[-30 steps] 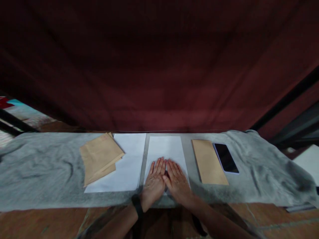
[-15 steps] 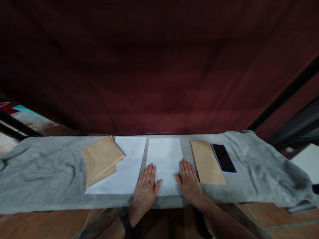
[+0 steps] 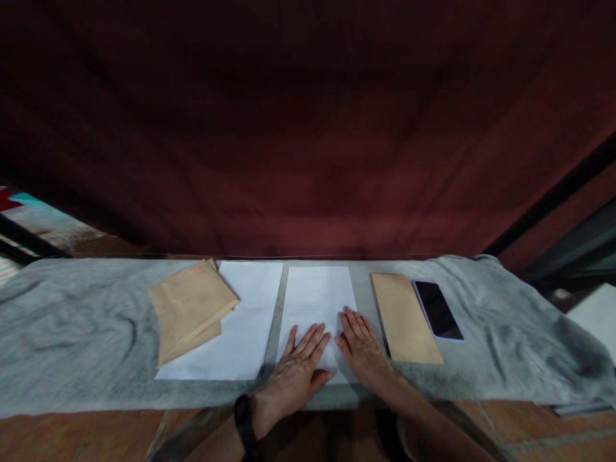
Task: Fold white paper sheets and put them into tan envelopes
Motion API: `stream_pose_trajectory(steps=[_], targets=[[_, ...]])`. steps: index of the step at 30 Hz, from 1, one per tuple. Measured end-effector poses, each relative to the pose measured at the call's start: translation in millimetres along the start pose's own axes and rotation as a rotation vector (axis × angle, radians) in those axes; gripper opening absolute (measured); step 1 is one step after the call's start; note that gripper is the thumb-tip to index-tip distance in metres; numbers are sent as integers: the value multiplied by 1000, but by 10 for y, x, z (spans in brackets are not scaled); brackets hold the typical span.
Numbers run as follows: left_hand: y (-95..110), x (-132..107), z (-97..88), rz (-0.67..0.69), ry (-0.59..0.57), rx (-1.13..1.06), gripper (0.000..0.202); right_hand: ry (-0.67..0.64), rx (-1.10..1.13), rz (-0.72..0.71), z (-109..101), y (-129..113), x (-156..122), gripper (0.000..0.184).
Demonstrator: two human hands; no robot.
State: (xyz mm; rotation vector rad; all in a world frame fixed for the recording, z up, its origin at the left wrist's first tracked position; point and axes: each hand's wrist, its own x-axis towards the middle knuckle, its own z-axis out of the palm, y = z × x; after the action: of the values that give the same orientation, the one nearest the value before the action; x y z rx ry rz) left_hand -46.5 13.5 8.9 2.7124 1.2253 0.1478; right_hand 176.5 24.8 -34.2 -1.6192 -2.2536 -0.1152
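Observation:
A white sheet of paper point(image 3: 316, 292) lies flat on a grey cloth in front of me. My left hand point(image 3: 299, 371) rests on its near left part, palm down, fingers spread. My right hand point(image 3: 360, 345) lies flat on the sheet's right edge, fingers stretched out and lightly together. Neither hand holds anything. To the left is more white paper point(image 3: 248, 327), its left side partly covered by brown envelopes point(image 3: 192, 301). Right of my right hand lies a brown envelope point(image 3: 404, 317), apart from it.
A phone point(image 3: 437, 310) with a dark screen lies beside the right-hand envelope. The grey cloth point(image 3: 86, 333) covers the long narrow surface and is rumpled at both ends. A dark red curtain-like backdrop point(image 3: 308, 160) rises behind the far edge.
My left hand has moved right, from the sheet's left edge onto the paper, with its fingers spread wider. My right hand has shifted slightly left on the sheet. The view has moved a little.

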Motion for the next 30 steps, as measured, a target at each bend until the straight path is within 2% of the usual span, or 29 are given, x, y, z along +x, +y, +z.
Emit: stream_pose_trajectory(steps=[4, 9, 12, 15, 19, 22, 27, 30], targets=[[-110, 175, 68, -76, 118, 28, 62, -30, -2, 14, 30, -43, 138, 54], [-205, 443, 178, -177, 186, 106, 62, -29, 4, -19, 77, -154, 237, 53], [-254, 469, 190, -237, 215, 114, 62, -23, -20, 16, 54, -88, 257, 55], [-331, 400, 158, -293, 213, 102, 62, -45, -4, 20, -23, 96, 260, 53], [-431, 232, 61, -241, 131, 51, 64, -184, 76, -90, -179, 390, 215, 57], [-428, 123, -46, -207, 25, -14, 71, -292, 145, -105, -303, 533, 141, 60], [-265, 31, -230, -107, -134, -109, 91, -473, 255, -98, -473, 603, 49, 79], [-121, -30, -297, -21, -180, -141, 88, -548, 289, -78, -532, 614, 35, 90]])
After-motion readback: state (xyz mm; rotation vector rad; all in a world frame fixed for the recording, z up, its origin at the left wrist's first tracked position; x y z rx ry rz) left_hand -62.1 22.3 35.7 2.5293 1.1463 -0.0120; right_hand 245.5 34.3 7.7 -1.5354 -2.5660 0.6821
